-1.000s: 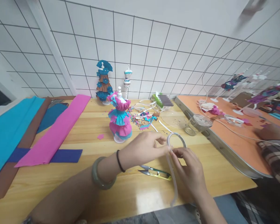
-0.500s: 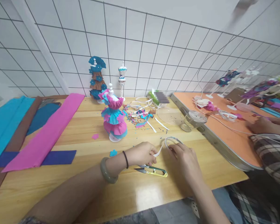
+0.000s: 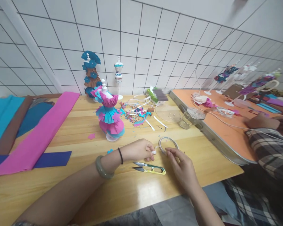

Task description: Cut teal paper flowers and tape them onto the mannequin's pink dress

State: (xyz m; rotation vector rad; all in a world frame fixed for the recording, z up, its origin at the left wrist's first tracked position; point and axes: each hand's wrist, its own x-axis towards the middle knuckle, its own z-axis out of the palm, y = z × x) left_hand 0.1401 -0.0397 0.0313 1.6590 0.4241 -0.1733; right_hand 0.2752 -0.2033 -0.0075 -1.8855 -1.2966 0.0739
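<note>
My left hand (image 3: 145, 151) is closed in a pinch on a short white strip of tape (image 3: 153, 152), whose end shows at the fingertips. To its right is a thin, nearly used-up roll of tape (image 3: 177, 142), seen as a ring. My right hand (image 3: 182, 168) has thumb and forefinger pinched at the ring's near edge. Between and below the hands lie thread snips (image 3: 153, 169) with yellow-green handles, blades pointing left. A small mannequin in a pink and blue crepe-paper dress (image 3: 111, 114) stands behind my left hand. A blue paper flower (image 3: 110, 151) is partly hidden by my left wrist.
Paper scraps (image 3: 138, 116) lie behind the hands, with a lidded clear jar (image 3: 194, 115) to their right. Folded crepe paper (image 3: 44, 128) covers the left side. Two more mannequins stand by the wall. Another person's plaid-sleeved arm (image 3: 269, 141) rests at the orange table (image 3: 228, 138).
The white strip that stretched between my left hand and the roll no longer spans the gap. My right fingers have closed together at the ring's near edge. The view has shifted slightly.
</note>
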